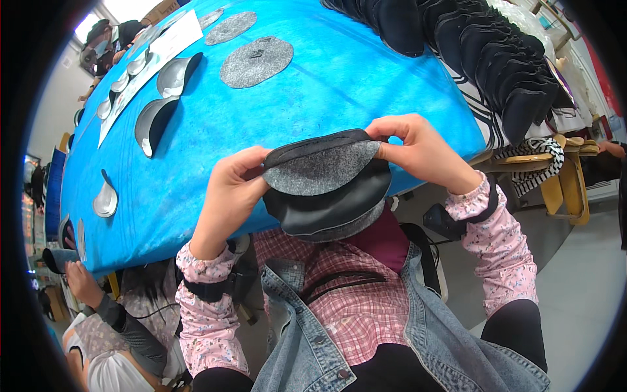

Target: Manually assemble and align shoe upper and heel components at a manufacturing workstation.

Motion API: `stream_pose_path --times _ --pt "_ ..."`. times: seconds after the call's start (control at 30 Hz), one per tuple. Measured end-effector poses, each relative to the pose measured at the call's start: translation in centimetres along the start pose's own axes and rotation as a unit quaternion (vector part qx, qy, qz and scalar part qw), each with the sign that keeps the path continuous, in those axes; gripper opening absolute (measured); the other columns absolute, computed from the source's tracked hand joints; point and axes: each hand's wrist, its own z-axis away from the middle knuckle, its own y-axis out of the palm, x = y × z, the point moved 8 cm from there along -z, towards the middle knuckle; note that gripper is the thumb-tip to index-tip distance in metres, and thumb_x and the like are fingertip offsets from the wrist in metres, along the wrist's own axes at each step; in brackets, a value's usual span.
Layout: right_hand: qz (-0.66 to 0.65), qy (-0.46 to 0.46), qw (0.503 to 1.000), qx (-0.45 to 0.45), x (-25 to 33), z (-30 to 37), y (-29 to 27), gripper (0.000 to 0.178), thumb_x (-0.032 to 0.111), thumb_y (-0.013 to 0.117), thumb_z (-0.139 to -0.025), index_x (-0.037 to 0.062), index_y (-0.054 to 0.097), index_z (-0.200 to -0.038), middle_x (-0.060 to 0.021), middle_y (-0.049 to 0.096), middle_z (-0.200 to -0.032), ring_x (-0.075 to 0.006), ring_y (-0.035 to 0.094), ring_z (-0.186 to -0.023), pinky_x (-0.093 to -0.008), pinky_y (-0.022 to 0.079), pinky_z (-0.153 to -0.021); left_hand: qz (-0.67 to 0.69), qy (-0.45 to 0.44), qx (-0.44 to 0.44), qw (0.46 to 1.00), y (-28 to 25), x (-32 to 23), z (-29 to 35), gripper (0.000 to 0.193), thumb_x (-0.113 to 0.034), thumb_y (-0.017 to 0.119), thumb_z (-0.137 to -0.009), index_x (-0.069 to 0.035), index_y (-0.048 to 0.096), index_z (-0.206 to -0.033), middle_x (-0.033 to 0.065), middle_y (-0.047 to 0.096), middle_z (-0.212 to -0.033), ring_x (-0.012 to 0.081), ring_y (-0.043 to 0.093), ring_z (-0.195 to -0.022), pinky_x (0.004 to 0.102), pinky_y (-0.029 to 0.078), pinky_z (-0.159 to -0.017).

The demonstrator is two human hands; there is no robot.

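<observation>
In front of my chest, at the table's near edge, I hold a black and grey curved fabric piece (330, 212), rounded and layered like a pouch. Its upper rim is a stitched black band, and a speckled grey felt layer (317, 175) shows beneath it. My left hand (232, 189) pinches the left end of the rim between thumb and fingers. The right end is gripped by my right hand (413, 149), thumb against the grey layer and index finger bent at the band. The piece's underside is partly hidden.
A blue-covered table (372, 85) carries grey felt ovals (257, 62), curved black and grey pieces (157, 124) and a white sheet (153, 65). Stacked black curved pieces (496, 59) fill the far right. A co-worker's hand (83, 285) holds a piece at left. Yellow stools (568, 176) stand right.
</observation>
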Motion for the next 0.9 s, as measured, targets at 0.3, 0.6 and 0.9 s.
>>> stream_pose_path --times 0.3,0.6,0.9 --pt "0.129 -0.097 0.985 0.06 6.6 1.5 -0.1 0.017 0.005 0.062 -0.084 -0.0034 0.062 -0.099 -0.0027 0.063 -0.083 -0.0085 0.054 -0.076 -0.0237 0.043 -0.069 0.05 0.074 -0.009 0.996 0.3 -4.3 1.7 0.013 0.002 0.059 -0.087 0.004 0.059 -0.099 0.0038 0.064 -0.092 0.0074 0.059 -0.086 0.0206 0.047 -0.076" --pt "0.243 -0.196 0.95 -0.011 9.2 2.6 0.4 0.025 0.004 0.069 -0.069 -0.0017 0.062 -0.092 -0.0113 0.062 -0.082 -0.024 0.06 -0.074 -0.0298 0.046 -0.067 -0.174 0.162 -0.044 0.97 2.5 -7.7 2.2 0.021 0.003 0.066 -0.071 -0.001 0.064 -0.091 0.0058 0.064 -0.082 0.0108 0.059 -0.07 0.0227 0.043 -0.062" --pt "0.277 -0.273 0.92 0.04 11.1 4.0 -0.2 0.025 0.012 0.073 -0.073 0.0039 0.066 -0.096 -0.0084 0.062 -0.079 -0.0226 0.058 -0.069 -0.0313 0.045 -0.063 -0.194 0.197 -0.02 0.961 0.9 -9.1 3.1 0.013 0.001 0.066 -0.077 0.003 0.065 -0.09 0.0095 0.063 -0.076 0.0171 0.059 -0.067 0.0253 0.044 -0.062"
